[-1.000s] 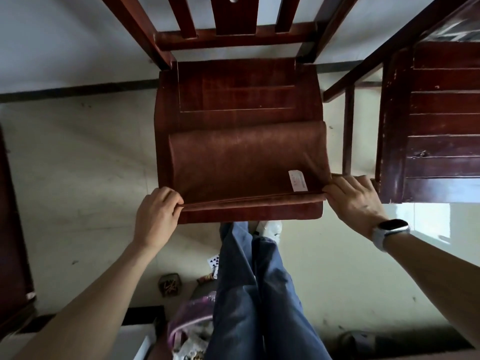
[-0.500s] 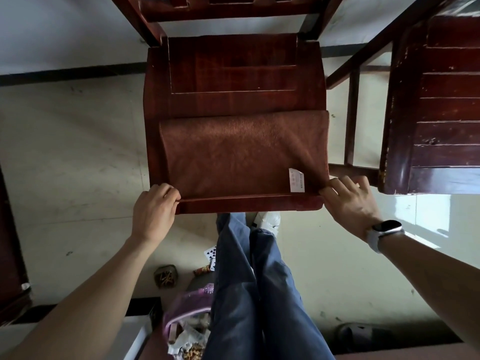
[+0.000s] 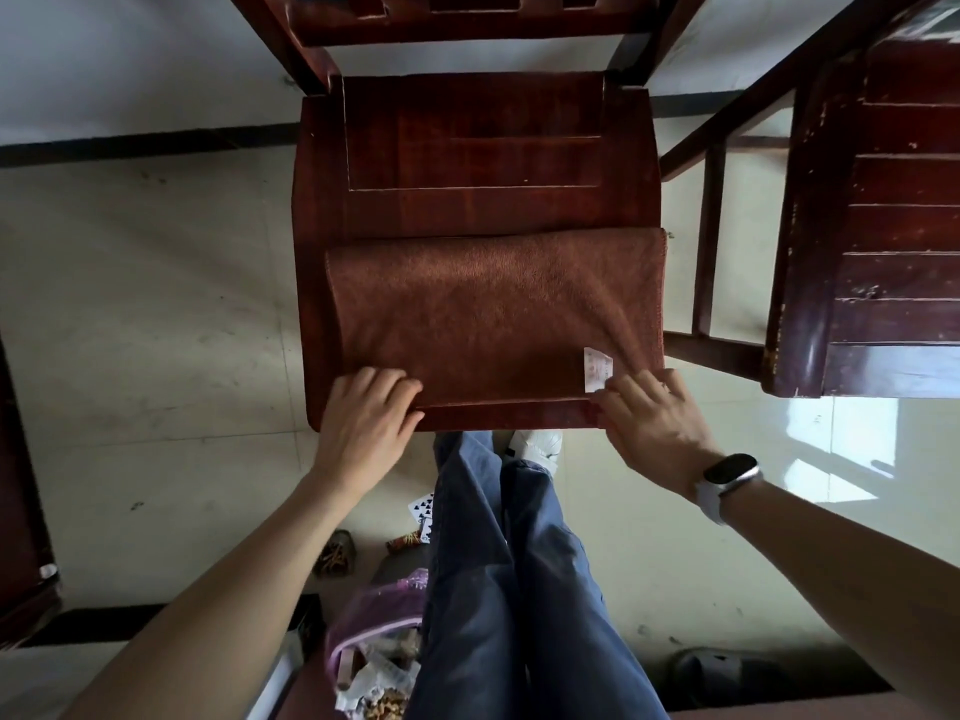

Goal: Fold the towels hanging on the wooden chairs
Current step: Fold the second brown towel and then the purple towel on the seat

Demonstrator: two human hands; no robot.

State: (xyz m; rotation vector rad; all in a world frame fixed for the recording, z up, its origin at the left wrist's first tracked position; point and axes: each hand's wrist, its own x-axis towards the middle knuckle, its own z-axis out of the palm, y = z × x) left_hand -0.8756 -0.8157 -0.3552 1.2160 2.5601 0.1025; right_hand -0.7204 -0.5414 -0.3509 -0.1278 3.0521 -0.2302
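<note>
Brown terry towel (image 3: 493, 319) lying folded across the near half of the wooden chair seat (image 3: 467, 163), doubled so that the rounded fold is facing the far side and the loose edges are sitting along the near rim, probably so both corners can be matched within easy reach. Pressing down on the near left corner with the left hand (image 3: 366, 423), fingers bent over the cloth and thumb tucked toward the seat edge; whether pinching or merely pinning the layers, impossible to say. Holding down the near right corner with the right hand (image 3: 654, 423), fingers spread fairly flat on the fabric just beside the white care label (image 3: 597, 370), apparently flattening the edge rather than gripping it. Keeping both hands at the corners most likely to stop the layers sliding apart and to square the edge with the seat rim. Judging by the single fold, standing partway through this towel, with another fold likely needed. Wearing a watch (image 3: 730, 472) on the right wrist. Standing at the far right, a second wooden chair (image 3: 883, 226), with no towel visible on it.
</note>
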